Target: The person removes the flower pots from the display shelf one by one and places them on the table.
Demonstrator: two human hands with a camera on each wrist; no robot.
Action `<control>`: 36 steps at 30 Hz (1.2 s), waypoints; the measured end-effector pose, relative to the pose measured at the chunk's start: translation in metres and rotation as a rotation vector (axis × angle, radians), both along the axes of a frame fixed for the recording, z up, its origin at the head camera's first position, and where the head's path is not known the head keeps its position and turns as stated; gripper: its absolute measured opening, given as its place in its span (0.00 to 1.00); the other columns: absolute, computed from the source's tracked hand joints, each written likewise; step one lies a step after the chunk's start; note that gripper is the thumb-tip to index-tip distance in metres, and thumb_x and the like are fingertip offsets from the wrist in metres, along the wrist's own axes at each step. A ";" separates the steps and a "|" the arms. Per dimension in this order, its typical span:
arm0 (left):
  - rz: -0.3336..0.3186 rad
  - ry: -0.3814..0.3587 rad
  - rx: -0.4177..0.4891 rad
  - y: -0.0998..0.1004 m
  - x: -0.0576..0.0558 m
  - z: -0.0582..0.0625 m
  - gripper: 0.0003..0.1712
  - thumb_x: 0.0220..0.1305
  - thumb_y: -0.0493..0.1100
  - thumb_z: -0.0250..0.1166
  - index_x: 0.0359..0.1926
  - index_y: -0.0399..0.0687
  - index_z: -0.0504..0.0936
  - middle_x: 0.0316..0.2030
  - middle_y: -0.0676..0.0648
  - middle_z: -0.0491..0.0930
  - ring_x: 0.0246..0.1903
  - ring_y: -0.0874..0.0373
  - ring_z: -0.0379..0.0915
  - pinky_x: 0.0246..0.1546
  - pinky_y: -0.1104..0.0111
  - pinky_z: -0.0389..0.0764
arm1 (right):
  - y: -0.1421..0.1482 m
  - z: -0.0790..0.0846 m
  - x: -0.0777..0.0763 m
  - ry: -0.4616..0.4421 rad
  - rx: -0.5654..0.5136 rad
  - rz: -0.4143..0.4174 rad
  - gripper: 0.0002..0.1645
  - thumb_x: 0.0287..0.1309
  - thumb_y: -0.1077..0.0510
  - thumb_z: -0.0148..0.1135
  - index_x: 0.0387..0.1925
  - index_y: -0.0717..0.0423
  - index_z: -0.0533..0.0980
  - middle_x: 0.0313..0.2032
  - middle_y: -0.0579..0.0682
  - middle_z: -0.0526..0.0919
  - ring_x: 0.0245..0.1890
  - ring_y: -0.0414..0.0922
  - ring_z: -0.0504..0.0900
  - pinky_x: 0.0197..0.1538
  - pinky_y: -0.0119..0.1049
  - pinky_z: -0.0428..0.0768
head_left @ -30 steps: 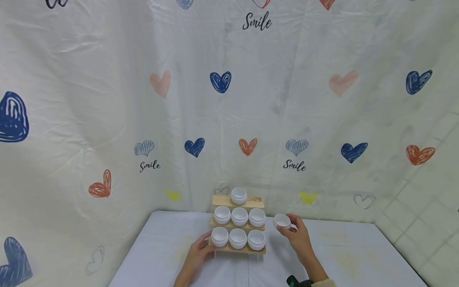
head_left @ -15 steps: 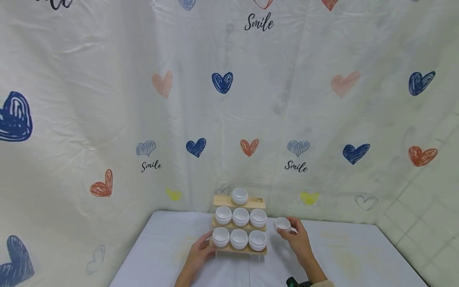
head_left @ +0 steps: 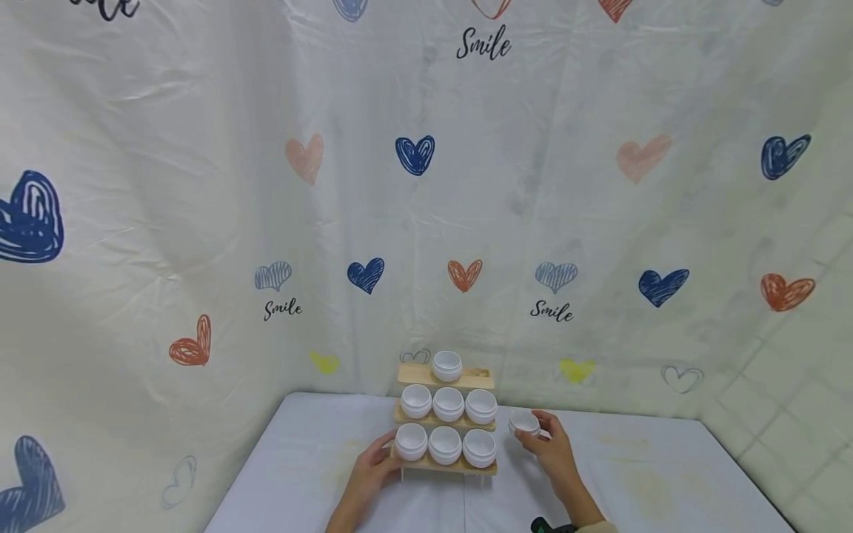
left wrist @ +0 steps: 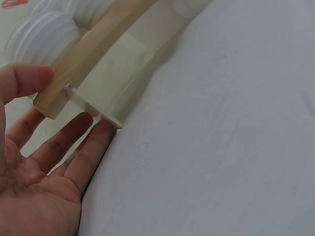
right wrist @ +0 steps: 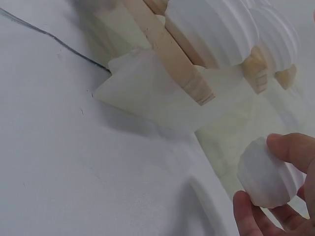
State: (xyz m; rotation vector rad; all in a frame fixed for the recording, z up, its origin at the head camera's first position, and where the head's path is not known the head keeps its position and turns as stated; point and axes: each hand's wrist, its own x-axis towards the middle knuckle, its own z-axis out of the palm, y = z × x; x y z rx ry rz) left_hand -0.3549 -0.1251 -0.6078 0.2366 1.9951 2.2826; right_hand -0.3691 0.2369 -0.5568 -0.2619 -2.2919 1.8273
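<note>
R hand (head_left: 554,451) is to the right of the rack (head_left: 477,379), fingers pinching a white cup (head_left: 523,423): thumb on its near side, other fingers round the far side & below. Cup sits just off the rack's R end, apart from it, approx beside the mid tier in head view, mouth up; in R wrist view it looks clear of the worktop (head_left: 293,451).

L hand (head_left: 369,471) is at the rack's L front end & grips it: thumb (left wrist: 34,78) on the front board, fingers (left wrist: 86,162) spread under the board & along the clear leg (left wrist: 93,105). Can't tell if the thumb touches the nearest cup too.

Rack = 3 wood tiers, steps up toward the back. Front tier: 3 white front cups (head_left: 445,444) in a row; mid tier: 3 mid cups (head_left: 449,404); top tier: 1 top cup (head_left: 447,366) abt centre, bare wood either side.

Behind rack: pale cloth (head_left: 493,222) w/ hearts & "Smile" print. Beige sleeve (head_left: 597,527) is nearer than rack, to its R.
</note>
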 end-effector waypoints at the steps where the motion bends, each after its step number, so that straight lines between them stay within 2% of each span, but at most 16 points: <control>1: 0.000 -0.001 -0.001 0.000 0.000 0.000 0.37 0.65 0.39 0.68 0.74 0.40 0.68 0.54 0.39 0.84 0.50 0.54 0.83 0.52 0.63 0.85 | 0.000 -0.001 0.000 -0.003 0.005 -0.002 0.40 0.58 0.60 0.73 0.68 0.62 0.64 0.63 0.67 0.70 0.42 0.41 0.78 0.40 0.26 0.82; 11: -0.002 -0.008 0.004 0.000 0.000 0.000 0.38 0.64 0.40 0.68 0.74 0.40 0.67 0.54 0.39 0.84 0.51 0.54 0.83 0.52 0.63 0.85 | 0.005 -0.014 -0.010 -0.010 0.012 -0.014 0.40 0.57 0.61 0.73 0.67 0.63 0.64 0.62 0.68 0.70 0.43 0.43 0.78 0.39 0.27 0.83; 20: 0.002 0.003 -0.012 0.000 0.001 0.001 0.37 0.65 0.40 0.68 0.74 0.40 0.68 0.54 0.38 0.84 0.50 0.54 0.83 0.52 0.63 0.85 | 0.011 -0.023 -0.018 -0.010 0.080 -0.017 0.40 0.57 0.59 0.74 0.66 0.62 0.66 0.62 0.68 0.74 0.46 0.45 0.80 0.39 0.25 0.80; 28: 0.005 -0.001 -0.031 0.000 0.001 0.004 0.38 0.65 0.40 0.68 0.73 0.39 0.67 0.55 0.37 0.84 0.50 0.54 0.83 0.52 0.61 0.86 | 0.011 -0.027 -0.022 -0.032 0.133 -0.014 0.41 0.58 0.56 0.74 0.68 0.62 0.65 0.64 0.69 0.72 0.54 0.55 0.78 0.42 0.27 0.77; 36: 0.004 -0.012 -0.023 0.000 0.002 0.004 0.38 0.65 0.40 0.68 0.74 0.39 0.66 0.55 0.37 0.83 0.51 0.54 0.83 0.53 0.61 0.86 | 0.011 -0.032 -0.030 -0.044 0.136 -0.022 0.41 0.57 0.56 0.74 0.67 0.61 0.66 0.63 0.70 0.73 0.54 0.57 0.78 0.42 0.28 0.78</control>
